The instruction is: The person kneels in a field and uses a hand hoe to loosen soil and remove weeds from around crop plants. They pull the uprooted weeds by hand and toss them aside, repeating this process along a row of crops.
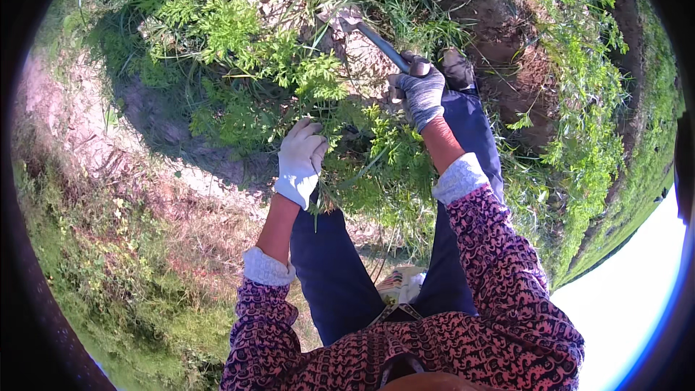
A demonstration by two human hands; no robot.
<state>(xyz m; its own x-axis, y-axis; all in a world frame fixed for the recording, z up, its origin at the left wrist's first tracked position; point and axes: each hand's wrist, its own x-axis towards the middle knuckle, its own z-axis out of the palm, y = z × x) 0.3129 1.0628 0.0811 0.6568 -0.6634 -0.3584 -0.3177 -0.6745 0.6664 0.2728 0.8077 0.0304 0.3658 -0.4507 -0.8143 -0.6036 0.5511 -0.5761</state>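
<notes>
My right hand (pixel 423 93), in a grey knitted glove with a darker palm, grips the blue-grey handle of a small hand hoe (pixel 382 46). Its broad, dirt-dulled blade rests against the pale soil at the upper middle, among grass. Lower and to the left is my left hand (pixel 300 161), in a white glove, its fingers curled in. Long green grass blades (pixel 319 199) stick out by its wrist side, apparently from its grip. Feathery leafed plants (pixel 318 76) grow just beyond it, and leaves partly cover the soil there.
More feathery plants stand in a row on the right (pixel 575 94), past a strip of bare brown soil (pixel 507 65). Dry ground with low weeds (pixel 123 224) spreads at left. My shoe (pixel 458 69) sits close by the right hand, and a pale patterned item (pixel 402 284) lies between my legs.
</notes>
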